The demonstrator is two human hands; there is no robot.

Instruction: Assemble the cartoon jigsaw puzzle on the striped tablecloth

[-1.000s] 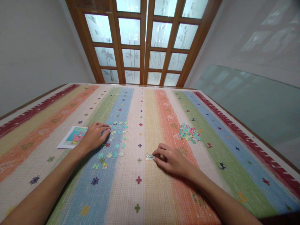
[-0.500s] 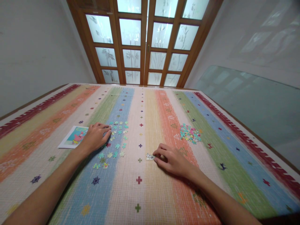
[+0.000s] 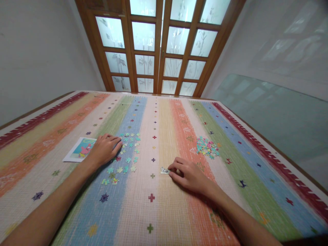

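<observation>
My right hand (image 3: 188,174) rests on the striped tablecloth with thumb and forefinger pinched on the right end of a small joined strip of puzzle pieces (image 3: 164,170). The strip shows a pale face with dark marks. To the left, my left hand (image 3: 105,149) lies on the cloth, fingers stretched forward and thumb a little apart. Its fingertips reach the edge of a spread of loose puzzle pieces (image 3: 125,169), mostly turquoise and pale green; some may be hidden under the hand. Beside my left wrist lies a picture card (image 3: 74,155) with a pink cartoon figure, partly covered by the hand.
A heap of mixed puzzle pieces (image 3: 207,147) sits to the right, beyond my right hand. The striped tablecloth (image 3: 138,212) covers the wide table. Behind it stand wooden doors (image 3: 158,51) with frosted panes, and a glass panel (image 3: 276,102) leans at the right wall.
Both hands stay in nearly the same place. The view has shifted very slightly; the pinched strip and the loose pieces look unchanged.
</observation>
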